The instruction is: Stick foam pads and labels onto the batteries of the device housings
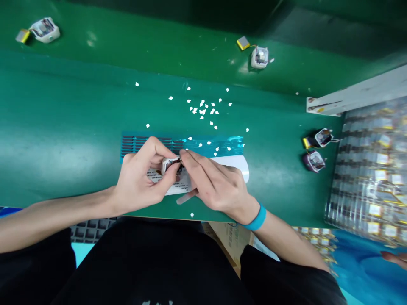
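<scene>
Thumb and fingers of my left hand (pixel 143 173) are closed around a small white device housing (pixel 165 164), whose open side shows dark electronics. My right hand (pixel 216 178) is closed, its fingertips pinched at the housing's right edge; whatever sits between them is hidden. A flat, pale translucent strip (pixel 187 197) sticks out from under the right palm. Below both hands lies a white printed sheet (pixel 173 189). Just beyond it is a translucent blue sheet with rows of dark strips (pixel 133 146).
Many small white round tabbed pieces (pixel 203 111) are scattered over the green mat (pixel 79 127). Open housings with wired batteries stand at far left (pixel 46 30), back (pixel 260 57) and right (pixel 323 137). Stacked clear trays (pixel 372 169) fill the right side. Another person's hand (pixel 394 258) shows at lower right.
</scene>
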`<action>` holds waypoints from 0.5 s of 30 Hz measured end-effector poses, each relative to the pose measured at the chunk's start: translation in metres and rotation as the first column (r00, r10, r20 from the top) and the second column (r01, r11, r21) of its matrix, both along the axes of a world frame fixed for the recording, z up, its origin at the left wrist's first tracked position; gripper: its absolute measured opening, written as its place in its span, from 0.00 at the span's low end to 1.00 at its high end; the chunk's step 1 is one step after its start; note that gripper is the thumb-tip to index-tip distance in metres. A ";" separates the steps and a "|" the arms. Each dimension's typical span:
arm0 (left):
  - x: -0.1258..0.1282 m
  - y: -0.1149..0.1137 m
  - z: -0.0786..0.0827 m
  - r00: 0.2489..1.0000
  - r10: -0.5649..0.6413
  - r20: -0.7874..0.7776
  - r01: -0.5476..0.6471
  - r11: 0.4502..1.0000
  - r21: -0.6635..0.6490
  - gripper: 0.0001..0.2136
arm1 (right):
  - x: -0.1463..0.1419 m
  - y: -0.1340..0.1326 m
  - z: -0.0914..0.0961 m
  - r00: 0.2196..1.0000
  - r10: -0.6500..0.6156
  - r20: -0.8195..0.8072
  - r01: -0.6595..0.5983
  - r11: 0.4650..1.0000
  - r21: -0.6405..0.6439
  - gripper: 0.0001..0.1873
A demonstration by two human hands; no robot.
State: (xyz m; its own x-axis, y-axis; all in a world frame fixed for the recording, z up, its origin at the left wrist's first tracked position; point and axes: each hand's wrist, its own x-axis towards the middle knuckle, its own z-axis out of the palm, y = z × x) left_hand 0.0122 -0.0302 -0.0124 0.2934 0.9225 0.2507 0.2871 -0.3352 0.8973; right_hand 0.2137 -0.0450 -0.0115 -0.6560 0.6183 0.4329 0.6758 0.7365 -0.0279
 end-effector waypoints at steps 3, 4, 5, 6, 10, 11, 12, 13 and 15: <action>-0.001 0.001 -0.002 0.999 -0.007 0.032 0.005 0.999 0.053 0.08 | -0.003 -0.001 0.000 0.995 -0.023 -0.096 0.020 0.999 -0.036 0.16; -0.001 0.002 -0.002 0.999 -0.018 0.048 0.017 0.999 0.030 0.08 | -0.003 0.000 0.000 0.985 -0.040 -0.168 0.023 0.995 -0.101 0.15; -0.002 0.003 -0.001 0.997 -0.031 0.066 0.031 1.000 0.000 0.08 | -0.004 0.001 0.001 0.966 -0.064 -0.251 0.019 0.983 -0.181 0.14; -0.003 0.003 -0.001 0.996 -0.045 0.081 0.047 0.998 -0.028 0.08 | -0.004 0.003 0.002 0.938 -0.099 -0.332 0.007 0.964 -0.267 0.12; -0.005 0.002 0.000 0.994 -0.086 0.068 0.092 0.992 -0.090 0.07 | -0.006 0.010 0.008 0.816 -0.291 -0.500 -0.058 0.819 -0.571 0.07; -0.006 0.001 0.000 0.995 -0.093 0.040 0.096 0.992 -0.087 0.07 | -0.006 0.011 0.009 0.794 -0.335 -0.507 -0.085 0.764 -0.639 0.08; -0.006 0.001 0.000 0.995 -0.100 0.004 0.100 0.992 -0.078 0.06 | -0.006 0.012 0.010 0.776 -0.375 -0.507 -0.117 0.704 -0.700 0.09; -0.006 0.001 0.000 0.994 -0.105 -0.033 0.103 0.993 -0.062 0.06 | -0.006 0.012 0.010 0.760 -0.408 -0.505 -0.147 0.650 -0.746 0.11; -0.006 0.002 0.002 0.988 -0.117 -0.100 0.116 0.993 -0.018 0.07 | -0.005 0.013 0.009 0.738 -0.450 -0.503 -0.171 0.596 -0.785 0.12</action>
State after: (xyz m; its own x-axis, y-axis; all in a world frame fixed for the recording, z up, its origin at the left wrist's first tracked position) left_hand 0.0058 -0.0281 -0.0104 0.4222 0.8834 0.2035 0.3363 -0.3610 0.8698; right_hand 0.2082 -0.0322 -0.0027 -0.3074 0.9516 0.0016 0.3547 0.1161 -0.9277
